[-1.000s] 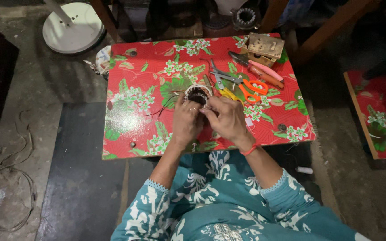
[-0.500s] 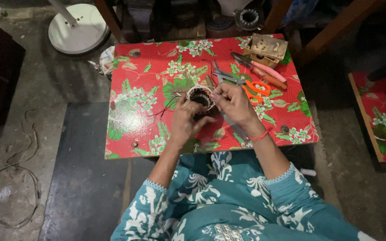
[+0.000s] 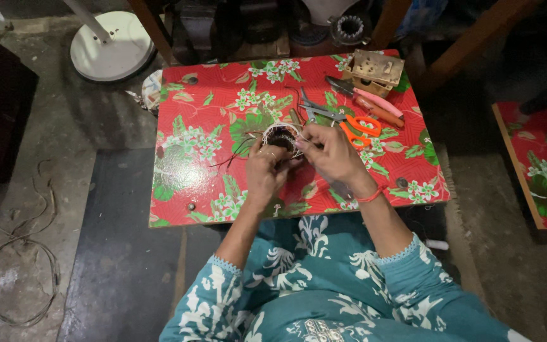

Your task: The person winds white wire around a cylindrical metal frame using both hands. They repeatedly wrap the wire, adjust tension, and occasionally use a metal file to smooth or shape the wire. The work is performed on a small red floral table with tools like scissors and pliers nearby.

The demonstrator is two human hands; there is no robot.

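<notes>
Copper-wound ring coil point(image 3: 281, 137) sits above the red floral worktop point(image 3: 210, 114), gripped by the curled left hand point(image 3: 266, 170); right hand point(image 3: 329, 151) pinches its rim; fingertips and thin wires hard to make out

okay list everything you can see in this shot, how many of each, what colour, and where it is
Ring-shaped wire coil: one, dark core with pale windings, held over the table's middle.
Table: one, red floral cover, centre.
Scissors: one, orange handles, right of the coil.
Pliers: two or so, pink and orange grips, table's far right.
Small box: one, tan, far right corner.
Round base: one, white, on the floor at upper left.
Loose wire: one loop, dark, floor at left.
Second table: one, red floral, right edge.
Left hand: grips the coil.
Right hand: pinches the coil's windings.
</notes>
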